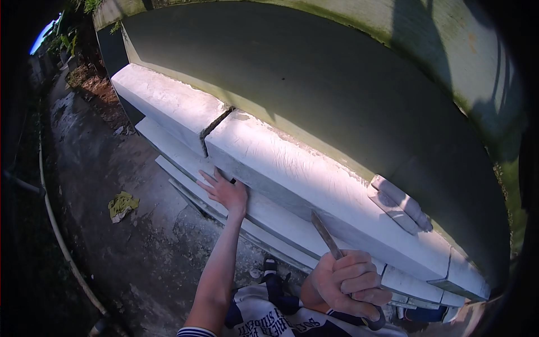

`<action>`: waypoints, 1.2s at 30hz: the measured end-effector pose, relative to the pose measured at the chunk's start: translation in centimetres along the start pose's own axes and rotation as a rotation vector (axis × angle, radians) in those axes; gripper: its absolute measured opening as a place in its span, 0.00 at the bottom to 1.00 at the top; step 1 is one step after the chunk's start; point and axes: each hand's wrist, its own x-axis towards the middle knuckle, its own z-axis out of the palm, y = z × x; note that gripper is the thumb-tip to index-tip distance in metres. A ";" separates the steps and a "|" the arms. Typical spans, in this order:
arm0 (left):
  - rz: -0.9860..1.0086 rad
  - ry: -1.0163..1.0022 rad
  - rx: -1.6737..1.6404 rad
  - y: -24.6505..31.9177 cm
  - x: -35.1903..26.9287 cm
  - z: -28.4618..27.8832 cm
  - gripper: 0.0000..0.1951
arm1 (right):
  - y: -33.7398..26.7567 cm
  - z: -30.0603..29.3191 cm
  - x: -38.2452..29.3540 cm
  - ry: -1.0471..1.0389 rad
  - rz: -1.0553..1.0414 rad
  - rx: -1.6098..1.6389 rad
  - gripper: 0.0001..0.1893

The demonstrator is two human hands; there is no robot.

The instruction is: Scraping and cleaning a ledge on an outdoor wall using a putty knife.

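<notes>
My left hand [227, 191] lies with its fingers spread on a lower white ledge [286, 217], against the side of the upper ledge, and grips nothing. A small dark spot shows beside its fingers. At the lower right, my right hand [349, 282] is closed around a narrow metal blade tool [325, 234], whose exact kind I cannot tell. The blade points up and left, its tip near the lower edge of the upper white masonry ledge [286, 156]. The end of a dark handle shows below the fist.
Two long grey blocks [400, 204] rest on the upper ledge at the right. A dark gap [217, 126] splits that ledge. A dark wall [316, 80] rises behind. A yellow-green cloth [122, 206] lies on the ground, left of which runs a pipe [63, 240].
</notes>
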 end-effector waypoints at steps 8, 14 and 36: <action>0.028 0.016 0.017 -0.2 -0.2 -0.1 0.39 | 0.2 -1.4 -0.5 -0.096 0.225 0.106 0.22; 0.011 -0.007 0.015 0.4 -0.5 -0.3 0.39 | 0.4 -1.1 -0.3 -0.059 0.046 0.153 0.19; 0.016 0.020 -0.037 0.1 -0.3 -0.6 0.35 | 0.3 0.6 0.2 -0.177 -0.041 0.216 0.15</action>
